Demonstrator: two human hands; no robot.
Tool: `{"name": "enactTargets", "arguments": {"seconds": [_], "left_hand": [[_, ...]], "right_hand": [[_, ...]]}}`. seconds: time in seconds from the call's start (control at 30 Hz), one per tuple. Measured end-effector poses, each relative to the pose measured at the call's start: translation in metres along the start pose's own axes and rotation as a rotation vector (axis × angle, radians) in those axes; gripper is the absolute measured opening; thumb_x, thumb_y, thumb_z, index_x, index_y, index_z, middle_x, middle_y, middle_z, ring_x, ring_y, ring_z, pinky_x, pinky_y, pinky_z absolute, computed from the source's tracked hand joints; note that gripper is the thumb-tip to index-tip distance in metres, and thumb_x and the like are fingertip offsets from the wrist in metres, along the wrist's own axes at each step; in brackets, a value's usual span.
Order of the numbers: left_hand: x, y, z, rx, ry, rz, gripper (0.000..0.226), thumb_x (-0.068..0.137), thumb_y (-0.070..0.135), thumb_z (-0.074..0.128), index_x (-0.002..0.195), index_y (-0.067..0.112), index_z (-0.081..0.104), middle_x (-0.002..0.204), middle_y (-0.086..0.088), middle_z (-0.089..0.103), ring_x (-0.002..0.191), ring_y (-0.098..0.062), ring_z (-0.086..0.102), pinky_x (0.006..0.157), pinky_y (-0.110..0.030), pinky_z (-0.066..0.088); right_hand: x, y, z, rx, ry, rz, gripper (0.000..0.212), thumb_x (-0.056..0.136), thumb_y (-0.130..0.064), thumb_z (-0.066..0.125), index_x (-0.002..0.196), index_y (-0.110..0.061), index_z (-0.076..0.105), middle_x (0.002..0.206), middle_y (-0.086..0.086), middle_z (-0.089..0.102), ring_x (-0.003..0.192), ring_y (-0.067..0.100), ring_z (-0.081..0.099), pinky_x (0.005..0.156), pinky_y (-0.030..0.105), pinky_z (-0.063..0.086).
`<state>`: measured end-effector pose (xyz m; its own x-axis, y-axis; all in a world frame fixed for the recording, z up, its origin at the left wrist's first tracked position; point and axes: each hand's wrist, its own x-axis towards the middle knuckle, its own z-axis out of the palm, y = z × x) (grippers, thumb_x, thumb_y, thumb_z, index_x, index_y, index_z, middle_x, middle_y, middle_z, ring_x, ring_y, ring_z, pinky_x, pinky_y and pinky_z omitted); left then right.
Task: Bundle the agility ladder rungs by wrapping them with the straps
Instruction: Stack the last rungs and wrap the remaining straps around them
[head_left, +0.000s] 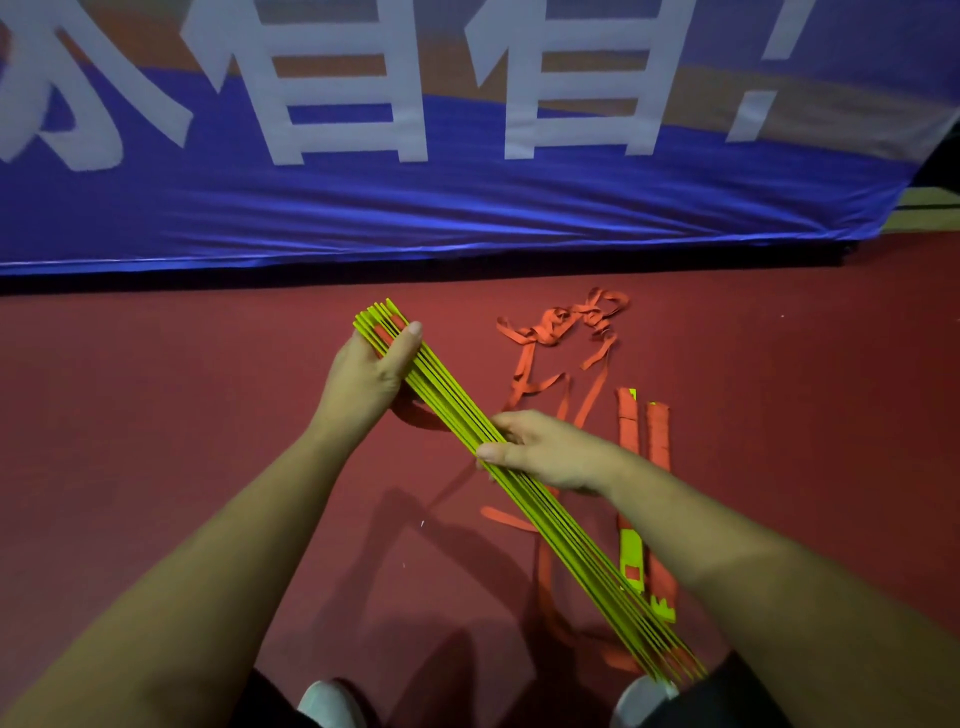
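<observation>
A stack of several thin yellow-green ladder rungs (561, 535) runs diagonally from upper left to lower right, held above the red floor. My left hand (371, 371) grips the stack near its far end, thumb on top. My right hand (540, 449) grips it near the middle, fingers curled round the edges. Orange-red straps (558, 325) lie in a loose tangle on the floor beyond the stack, and a loop of strap (415, 418) hangs under the rungs between my hands.
Two wrapped bundles of rungs lie on the floor at the right: one (631, 551) with yellow-green showing, one (658, 434) covered in orange strap. A blue banner (467, 208) with white characters stands along the back. My shoes (332, 704) show at the bottom edge.
</observation>
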<state>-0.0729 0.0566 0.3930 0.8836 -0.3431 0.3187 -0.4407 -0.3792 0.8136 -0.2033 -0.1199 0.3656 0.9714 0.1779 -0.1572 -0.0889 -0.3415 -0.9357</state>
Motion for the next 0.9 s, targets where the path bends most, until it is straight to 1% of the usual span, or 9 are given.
{"name": "enactTargets", "arguments": {"seconds": [0.17, 0.27, 0.4, 0.5, 0.63, 0.7, 0.77, 0.83, 0.9], "left_hand": [[0.000, -0.001, -0.005, -0.037, -0.049, -0.037, 0.052, 0.095, 0.051, 0.046, 0.069, 0.006, 0.052, 0.044, -0.007, 0.056, 0.039, -0.020, 0.057, 0.047, -0.028, 0.042], [0.001, -0.005, -0.005, -0.028, -0.060, 0.006, 0.048, 0.086, 0.062, 0.045, 0.072, 0.017, 0.052, 0.048, 0.004, 0.050, 0.043, -0.015, 0.052, 0.052, -0.033, 0.040], [-0.002, -0.007, 0.001, -0.074, -0.142, 0.045, 0.047, 0.087, 0.063, 0.045, 0.073, 0.019, 0.050, 0.051, 0.006, 0.049, 0.045, -0.015, 0.048, 0.051, -0.033, 0.038], [-0.003, -0.007, 0.001, -0.085, -0.141, 0.022, 0.050, 0.088, 0.066, 0.047, 0.079, 0.017, 0.049, 0.052, 0.002, 0.051, 0.040, -0.018, 0.050, 0.046, -0.028, 0.039], [0.000, -0.015, -0.005, 0.006, -0.150, -0.030, 0.054, 0.078, 0.067, 0.065, 0.104, 0.023, 0.051, 0.083, 0.000, 0.066, 0.054, -0.018, 0.064, 0.055, -0.034, 0.052], [-0.001, -0.019, -0.007, 0.117, -0.172, -0.027, 0.037, 0.080, 0.050, 0.073, 0.097, 0.020, 0.060, 0.082, 0.003, 0.070, 0.062, -0.015, 0.067, 0.062, -0.034, 0.053], [-0.003, -0.021, -0.007, 0.152, -0.271, -0.093, 0.017, 0.085, 0.031, 0.072, 0.085, 0.014, 0.068, 0.067, -0.002, 0.071, 0.058, -0.015, 0.069, 0.063, -0.030, 0.051], [-0.008, -0.021, -0.006, 0.170, -0.454, -0.202, 0.018, 0.089, 0.024, 0.068, 0.080, 0.010, 0.071, 0.064, -0.009, 0.072, 0.055, -0.020, 0.070, 0.060, -0.028, 0.053], [-0.013, -0.020, -0.006, 0.224, -0.630, -0.285, 0.018, 0.090, 0.020, 0.066, 0.080, 0.006, 0.070, 0.064, -0.013, 0.072, 0.054, -0.023, 0.070, 0.052, -0.026, 0.053]], "right_hand": [[0.000, 0.001, 0.001, 0.023, 0.032, 0.007, 0.013, 0.093, -0.019, 0.064, 0.102, -0.010, 0.064, 0.085, 0.003, 0.058, 0.080, 0.011, 0.051, 0.070, 0.030, 0.041], [-0.001, 0.000, -0.002, 0.038, 0.016, 0.067, 0.021, 0.085, -0.011, 0.073, 0.104, -0.009, 0.063, 0.093, 0.007, 0.065, 0.085, 0.013, 0.059, 0.072, 0.031, 0.049], [-0.003, -0.001, -0.002, -0.112, 0.004, 0.105, 0.023, 0.083, -0.011, 0.075, 0.097, -0.006, 0.058, 0.082, 0.013, 0.065, 0.055, 0.001, 0.056, 0.047, 0.016, 0.042], [0.001, 0.004, 0.000, -0.185, 0.035, 0.072, 0.037, 0.082, -0.026, 0.076, 0.105, -0.004, 0.057, 0.092, 0.024, 0.067, 0.066, 0.011, 0.058, 0.056, 0.033, 0.048], [0.004, 0.007, -0.007, -0.040, 0.188, 0.052, 0.059, 0.070, -0.045, 0.074, 0.112, -0.010, 0.055, 0.097, 0.020, 0.064, 0.085, 0.023, 0.060, 0.081, 0.053, 0.050], [0.003, 0.007, -0.016, 0.102, 0.242, 0.030, 0.053, 0.076, -0.035, 0.076, 0.115, -0.008, 0.054, 0.100, 0.019, 0.062, 0.093, 0.029, 0.061, 0.083, 0.048, 0.049], [0.002, 0.009, -0.026, 0.260, 0.294, -0.003, 0.029, 0.085, -0.013, 0.071, 0.109, -0.008, 0.055, 0.091, 0.009, 0.058, 0.087, 0.020, 0.056, 0.078, 0.034, 0.045], [0.001, 0.009, -0.031, 0.408, 0.353, -0.036, 0.019, 0.088, -0.001, 0.064, 0.103, -0.012, 0.057, 0.084, 0.000, 0.056, 0.080, 0.009, 0.054, 0.075, 0.023, 0.044], [0.004, 0.012, -0.033, 0.508, 0.386, -0.050, 0.019, 0.088, 0.002, 0.062, 0.102, -0.012, 0.059, 0.087, 0.001, 0.059, 0.080, 0.009, 0.056, 0.080, 0.025, 0.045]]}}
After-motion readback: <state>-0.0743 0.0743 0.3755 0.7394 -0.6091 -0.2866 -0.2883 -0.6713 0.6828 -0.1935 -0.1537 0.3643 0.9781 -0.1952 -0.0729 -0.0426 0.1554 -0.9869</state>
